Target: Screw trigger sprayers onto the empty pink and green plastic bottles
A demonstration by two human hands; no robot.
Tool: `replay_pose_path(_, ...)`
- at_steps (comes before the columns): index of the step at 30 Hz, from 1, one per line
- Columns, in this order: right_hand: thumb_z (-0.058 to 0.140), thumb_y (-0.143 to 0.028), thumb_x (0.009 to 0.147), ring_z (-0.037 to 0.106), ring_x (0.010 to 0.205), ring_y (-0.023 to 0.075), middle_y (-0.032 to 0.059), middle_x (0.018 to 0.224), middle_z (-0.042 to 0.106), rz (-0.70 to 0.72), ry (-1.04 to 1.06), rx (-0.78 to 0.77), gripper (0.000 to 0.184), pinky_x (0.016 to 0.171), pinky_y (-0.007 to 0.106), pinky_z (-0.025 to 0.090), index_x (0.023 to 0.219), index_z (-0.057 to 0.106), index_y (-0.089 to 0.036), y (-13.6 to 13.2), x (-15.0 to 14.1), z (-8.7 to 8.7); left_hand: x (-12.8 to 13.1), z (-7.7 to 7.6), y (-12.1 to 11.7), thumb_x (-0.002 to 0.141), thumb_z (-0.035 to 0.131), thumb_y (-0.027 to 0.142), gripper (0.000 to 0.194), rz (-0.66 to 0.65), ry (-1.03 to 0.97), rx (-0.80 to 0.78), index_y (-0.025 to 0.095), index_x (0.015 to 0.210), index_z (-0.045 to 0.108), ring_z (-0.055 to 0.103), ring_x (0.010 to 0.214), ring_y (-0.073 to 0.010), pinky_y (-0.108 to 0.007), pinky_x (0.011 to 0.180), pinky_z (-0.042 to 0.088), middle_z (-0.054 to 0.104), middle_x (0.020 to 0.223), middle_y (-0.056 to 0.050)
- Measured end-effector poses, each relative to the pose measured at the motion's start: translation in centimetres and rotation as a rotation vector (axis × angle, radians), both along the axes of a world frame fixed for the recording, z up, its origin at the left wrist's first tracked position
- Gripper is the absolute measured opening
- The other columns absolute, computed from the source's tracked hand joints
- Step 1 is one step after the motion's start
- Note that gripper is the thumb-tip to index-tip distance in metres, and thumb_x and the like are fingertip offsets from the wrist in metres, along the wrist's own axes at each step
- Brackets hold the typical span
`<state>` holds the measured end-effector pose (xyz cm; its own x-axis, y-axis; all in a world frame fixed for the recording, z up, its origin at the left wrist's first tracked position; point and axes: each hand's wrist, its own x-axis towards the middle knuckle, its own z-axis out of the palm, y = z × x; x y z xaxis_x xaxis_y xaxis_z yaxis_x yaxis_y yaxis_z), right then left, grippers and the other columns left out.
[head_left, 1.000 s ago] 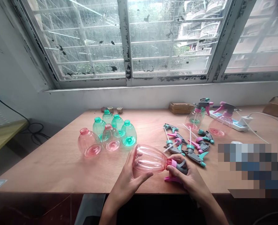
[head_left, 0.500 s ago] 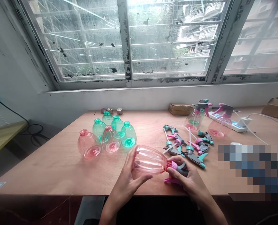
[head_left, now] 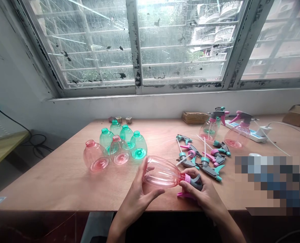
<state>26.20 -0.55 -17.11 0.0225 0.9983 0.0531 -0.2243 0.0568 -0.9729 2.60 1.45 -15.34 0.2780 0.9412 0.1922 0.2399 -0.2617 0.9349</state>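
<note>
Pink plastic bottle (head_left: 162,172) lies sideways in the head view's lower centre, short of the table (head_left: 64,182)'s front edge. The left hand (head_left: 137,194) cups its base, thumb spread; the right hand (head_left: 203,192) curls fingers round its spray head (head_left: 196,182). Tabletop stretches toward lower left; loose sprayers (head_left: 210,170) crowd right of centre.

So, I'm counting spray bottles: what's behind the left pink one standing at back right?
A green spray bottle, its teal nozzle showing above; the pink spray bottle covers most of its body.
</note>
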Motion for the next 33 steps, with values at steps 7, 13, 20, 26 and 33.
replay_pose_path(7,0.09,-0.053,0.074,0.068,0.066,0.0182,-0.001,0.08,0.068,-0.057,-0.013,0.006,0.047,0.067,0.038,0.069,0.102,0.068,-0.021,0.07,-0.04,0.06,-0.08,-0.01,-0.05,0.096,0.063,0.057,0.085,-0.007,-0.07,-0.052,0.023,0.164,0.025,0.042,0.149,-0.0347,-0.05,0.126,0.03,0.05,0.157,-0.016)
replay_pose_path(13,0.087,-0.053,0.078,0.064,0.065,0.016,-0.0009,0.077,0.068,-0.105,-0.041,0.069,0.043,0.063,0.029,0.065,0.1,0.071,-0.021,0.13,0.12,0.24,-0.04,-0.31,0.07,0.098,0.065,0.049,0.081,-0.043,-0.051,-0.025,0.034,0.165,0.021,0.036,0.154,-0.0328,-0.05,0.127,0.027,0.034,0.17,-0.008)
replay_pose_path(20,0.089,-0.048,0.078,0.063,0.065,0.0134,-0.0003,0.083,0.069,-0.089,0.024,0.059,0.042,0.064,0.027,0.066,0.102,0.069,-0.021,0.11,0.12,0.07,-0.05,-0.41,0.28,0.093,0.072,0.047,0.083,-0.049,-0.089,-0.018,0.039,0.162,0.027,0.045,0.148,-0.0322,-0.048,0.124,0.034,0.045,0.162,-0.007)
replay_pose_path(26,0.09,-0.044,0.078,0.068,0.067,0.0158,-0.001,0.084,0.068,-0.032,-0.028,0.05,0.04,0.066,0.031,0.068,0.103,0.068,-0.021,0.07,0.29,0.16,-0.05,-0.12,-0.05,0.096,0.066,0.053,0.084,-0.018,-0.082,-0.042,0.033,0.164,0.021,0.037,0.153,-0.0308,-0.046,0.127,0.026,0.042,0.164,-0.01)
replay_pose_path(33,0.09,-0.046,0.078,0.064,0.062,0.0146,-0.0033,0.072,0.067,-0.027,0.034,0.039,0.041,0.067,0.032,0.067,0.103,0.068,-0.021,0.12,0.38,0.19,0.09,-0.37,0.16,0.096,0.066,0.051,0.081,-0.035,-0.078,-0.018,0.037,0.163,0.024,0.039,0.152,-0.0319,-0.047,0.128,0.025,0.042,0.164,-0.007)
